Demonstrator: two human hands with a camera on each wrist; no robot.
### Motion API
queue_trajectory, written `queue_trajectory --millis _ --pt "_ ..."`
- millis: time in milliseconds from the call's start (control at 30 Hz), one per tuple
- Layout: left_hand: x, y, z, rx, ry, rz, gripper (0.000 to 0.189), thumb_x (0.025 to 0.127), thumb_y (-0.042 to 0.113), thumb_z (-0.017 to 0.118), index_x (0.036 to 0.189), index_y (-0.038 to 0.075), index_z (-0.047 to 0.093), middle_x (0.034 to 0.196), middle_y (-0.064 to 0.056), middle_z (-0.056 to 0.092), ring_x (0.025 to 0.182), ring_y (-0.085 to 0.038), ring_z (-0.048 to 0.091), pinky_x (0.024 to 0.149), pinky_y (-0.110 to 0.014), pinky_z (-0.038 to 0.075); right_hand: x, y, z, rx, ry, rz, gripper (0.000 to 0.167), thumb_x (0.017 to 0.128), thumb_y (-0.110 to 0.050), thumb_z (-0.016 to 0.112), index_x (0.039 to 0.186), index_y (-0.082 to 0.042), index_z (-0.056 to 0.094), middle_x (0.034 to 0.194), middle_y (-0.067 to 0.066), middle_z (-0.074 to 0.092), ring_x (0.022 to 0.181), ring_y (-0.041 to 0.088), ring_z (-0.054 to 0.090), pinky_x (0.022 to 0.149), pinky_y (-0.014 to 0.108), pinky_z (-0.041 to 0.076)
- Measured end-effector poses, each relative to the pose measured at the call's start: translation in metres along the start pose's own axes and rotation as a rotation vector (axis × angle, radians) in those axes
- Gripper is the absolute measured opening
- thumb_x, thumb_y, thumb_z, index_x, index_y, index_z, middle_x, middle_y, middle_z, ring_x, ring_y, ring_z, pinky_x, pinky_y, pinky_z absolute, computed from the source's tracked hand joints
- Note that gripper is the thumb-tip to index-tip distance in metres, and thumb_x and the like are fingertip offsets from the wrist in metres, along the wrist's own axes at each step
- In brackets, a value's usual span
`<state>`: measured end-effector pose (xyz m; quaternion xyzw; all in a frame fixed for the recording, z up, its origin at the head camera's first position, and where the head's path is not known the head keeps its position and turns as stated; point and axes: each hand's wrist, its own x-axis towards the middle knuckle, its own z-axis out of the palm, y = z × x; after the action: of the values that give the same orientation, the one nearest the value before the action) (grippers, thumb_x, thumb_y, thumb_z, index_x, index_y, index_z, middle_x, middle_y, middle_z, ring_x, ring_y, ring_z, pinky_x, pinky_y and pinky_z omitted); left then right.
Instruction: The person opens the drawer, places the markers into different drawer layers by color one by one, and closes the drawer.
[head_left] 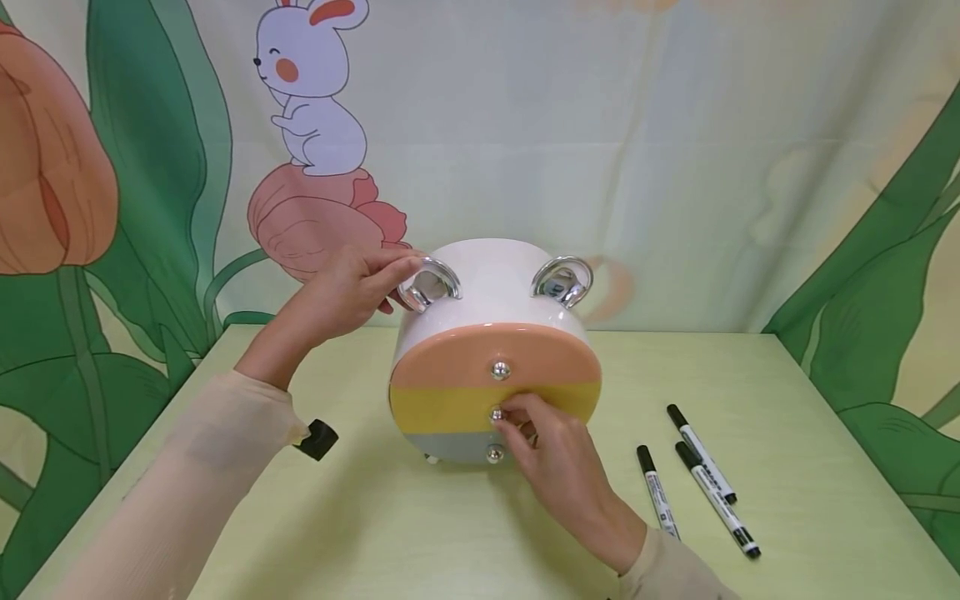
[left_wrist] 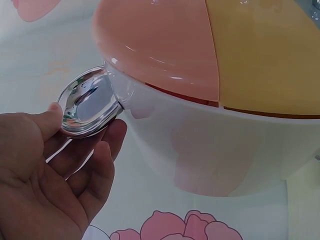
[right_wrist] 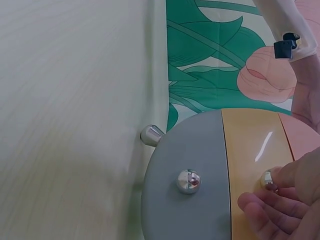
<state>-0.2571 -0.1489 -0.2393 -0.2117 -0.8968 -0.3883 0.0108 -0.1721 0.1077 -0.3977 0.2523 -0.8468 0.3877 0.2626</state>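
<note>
A round, three-drawer cabinet [head_left: 495, 346], white-bodied with chrome ears and small feet, stands upright toward the back edge of the pale green worktop [head_left: 840, 442], about midway between its left and right edges. Its striped front, orange over yellow over grey, faces the wearer, which I judge keeps all three knobs within easy reach.

I see the left hand [head_left: 345, 292] half closed, pinching the rim of the left chrome ear [left_wrist: 92, 102] between thumb and fingers. I take that as a steadying hold, bracing the light-looking body while the other hand works at the front.

The right hand [head_left: 558, 458] is nearly closed at the fingertips: thumb and forefinger pinch the middle knob [head_left: 497, 413], on the yellow drawer, and the other fingers curl loosely near that front. The yellow drawer looks almost flush; I cannot tell whether it has opened slightly.

Three black-capped markers [head_left: 717, 500] lie on the worktop's right side, well apart from the cabinet, perhaps set there to leave the front free.
</note>
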Motion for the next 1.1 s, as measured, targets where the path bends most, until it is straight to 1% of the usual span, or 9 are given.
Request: queue_trajectory --millis 100,233,400,467,600,733,900,1033,1100 --pt "-0.001 -0.001 0.0 -0.002 0.001 -0.005 0.037 0.11 0.027 0.054 0.139 0.008 0.066 0.1 -0.012 0.072 0.089 -0.026 0.066 0.086 -0.039 0.058 -0.002 0.001 -0.001 -0.032 -0.002 0.025 0.014 0.087 -0.006 0.084 0.092 -0.006 0.071 0.083 -0.002 0.073 0.068 0.006 0.063 0.06 0.022 0.053" --pt "-0.001 -0.001 0.0 0.004 0.001 0.001 0.037 0.11 0.028 0.054 0.139 0.009 0.066 0.101 -0.012 0.072 0.089 -0.026 0.067 0.085 -0.038 0.057 -0.006 0.003 -0.002 -0.092 -0.049 0.06 0.01 0.088 -0.009 0.083 0.085 -0.01 0.073 0.079 -0.005 0.071 0.067 0.006 0.06 0.06 0.023 0.052" --pt "-0.002 -0.002 0.0 0.01 0.005 0.014 0.038 0.11 0.029 0.053 0.139 0.009 0.066 0.101 -0.012 0.072 0.088 -0.026 0.066 0.084 -0.036 0.057 -0.015 0.009 0.001 -0.135 -0.105 0.079 0.009 0.089 -0.005 0.079 0.086 -0.011 0.074 0.08 -0.005 0.071 0.07 0.006 0.063 0.063 0.025 0.054" --pt "-0.002 -0.001 0.0 0.005 0.006 0.012 0.038 0.11 0.03 0.053 0.14 0.009 0.065 0.102 -0.012 0.071 0.088 -0.026 0.066 0.084 -0.036 0.057 -0.019 0.012 0.004 -0.118 -0.114 0.091 0.008 0.089 -0.003 0.078 0.088 -0.011 0.075 0.08 -0.005 0.071 0.071 0.007 0.064 0.064 0.024 0.054" --pt "-0.002 -0.001 0.0 -0.009 0.008 -0.001 0.039 0.109 0.032 0.054 0.139 0.01 0.066 0.105 -0.013 0.069 0.089 -0.026 0.066 0.085 -0.038 0.057 -0.024 0.018 0.009 -0.037 -0.138 0.13 0.008 0.09 -0.001 0.075 0.094 -0.008 0.077 0.084 -0.002 0.074 0.074 0.006 0.066 0.066 0.024 0.055" --pt "-0.002 -0.001 0.0 -0.019 0.011 -0.005 0.039 0.109 0.032 0.055 0.14 0.01 0.066 0.108 -0.013 0.069 0.089 -0.026 0.066 0.085 -0.037 0.057 -0.028 0.021 0.012 0.035 -0.161 0.164 0.009 0.092 0.0 0.074 0.097 -0.006 0.078 0.088 0.0 0.076 0.074 0.005 0.064 0.066 0.023 0.055" --pt "-0.002 -0.001 0.0 -0.026 0.015 -0.01 0.039 0.109 0.032 0.055 0.14 0.01 0.066 0.11 -0.014 0.069 0.088 -0.026 0.066 0.084 -0.034 0.057 -0.029 0.024 0.016 0.069 -0.189 0.15 0.011 0.092 0.001 0.075 0.101 -0.006 0.078 0.092 0.001 0.077 0.074 0.004 0.062 0.066 0.023 0.054" --pt "-0.002 -0.001 0.0 -0.036 0.017 -0.022 0.039 0.109 0.031 0.056 0.14 0.009 0.066 0.124 -0.014 0.067 0.089 -0.026 0.066 0.084 -0.034 0.057 -0.029 0.026 0.019 0.08 -0.205 0.149 0.013 0.092 0.0 0.075 0.102 -0.006 0.078 0.093 0.001 0.077 0.074 0.003 0.062 0.066 0.022 0.054" --pt "-0.002 -0.001 0.0 -0.039 0.016 -0.025 0.04 0.109 0.031 0.056 0.14 0.009 0.066 0.125 -0.015 0.066 0.089 -0.026 0.066 0.085 -0.034 0.057 -0.028 0.026 0.02 0.078 -0.2 0.147 0.013 0.092 0.0 0.075 0.102 -0.006 0.078 0.093 0.0 0.077 0.075 0.004 0.063 0.067 0.022 0.055"
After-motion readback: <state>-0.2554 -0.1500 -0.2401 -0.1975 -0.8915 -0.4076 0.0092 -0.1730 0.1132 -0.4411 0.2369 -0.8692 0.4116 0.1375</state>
